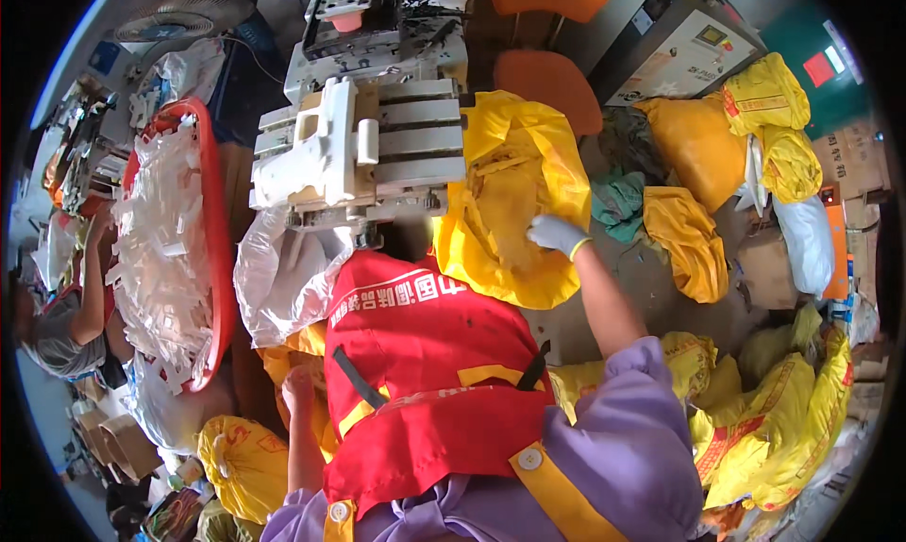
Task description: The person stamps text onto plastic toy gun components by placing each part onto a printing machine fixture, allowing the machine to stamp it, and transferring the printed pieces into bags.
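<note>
Yellow plastic forms the open sack (569, 155), which stands just right of a machine's slotted table (415, 136), its mouth facing up over yellow-brown contents (510, 198). At its right side, the person's right hand (557, 234), in a pale grey glove (564, 232), reaches over the rim. The gloved fingers point inward and look close together; whether they pinch anything cannot be told. The left hand (297, 387) is low beside the red apron (429, 353), its fingers seemingly curled, and one cannot tell whether they grip something; yellow plastic (311, 339) lies right by it. A white block-shaped part (326, 150) sits on the slotted table, and a whitish plastic bag (283, 292) hangs below. Farther left, a red tub (225, 268) holds a heap of translucent strips (165, 250), with a co-worker's arm (92, 287) beyond it. Yellow bags (783, 438) crowd the lower right.
</note>
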Motion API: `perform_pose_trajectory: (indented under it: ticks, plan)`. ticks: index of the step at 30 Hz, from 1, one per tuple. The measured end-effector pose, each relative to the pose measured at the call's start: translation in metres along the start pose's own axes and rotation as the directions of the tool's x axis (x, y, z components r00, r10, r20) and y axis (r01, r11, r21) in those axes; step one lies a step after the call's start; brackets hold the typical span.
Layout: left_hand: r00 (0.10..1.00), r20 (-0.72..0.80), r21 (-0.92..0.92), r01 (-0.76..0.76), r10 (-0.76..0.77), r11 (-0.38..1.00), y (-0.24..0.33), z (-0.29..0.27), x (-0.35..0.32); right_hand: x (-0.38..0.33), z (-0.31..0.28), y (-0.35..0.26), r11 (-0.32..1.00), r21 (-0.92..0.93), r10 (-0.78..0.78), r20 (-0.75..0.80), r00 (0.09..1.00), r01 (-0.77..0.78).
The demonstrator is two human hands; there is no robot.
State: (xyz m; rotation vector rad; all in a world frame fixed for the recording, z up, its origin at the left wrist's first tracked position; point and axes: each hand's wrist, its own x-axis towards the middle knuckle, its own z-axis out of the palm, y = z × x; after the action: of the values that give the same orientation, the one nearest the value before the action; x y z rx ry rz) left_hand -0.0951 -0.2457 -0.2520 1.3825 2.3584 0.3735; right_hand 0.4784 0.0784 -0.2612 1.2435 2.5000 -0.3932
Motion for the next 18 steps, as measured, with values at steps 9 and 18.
perform_pose_trajectory:
  ticks: [9, 18]
  plan:
    - [0.985, 0.156, 0.286, 0.019, -0.066, 0.958, -0.029, 0.003, -0.004, 0.055, 0.086, 0.175, 0.464, 0.834, 0.876, -0.383, -0.293, 0.298]
    - [0.954, 0.25, 0.213, 0.111, -0.164, 0.971, 0.03, -0.018, -0.02, 0.077, 0.002, 0.093, 0.533, 0.7, 0.81, -0.259, 0.526, -0.476]
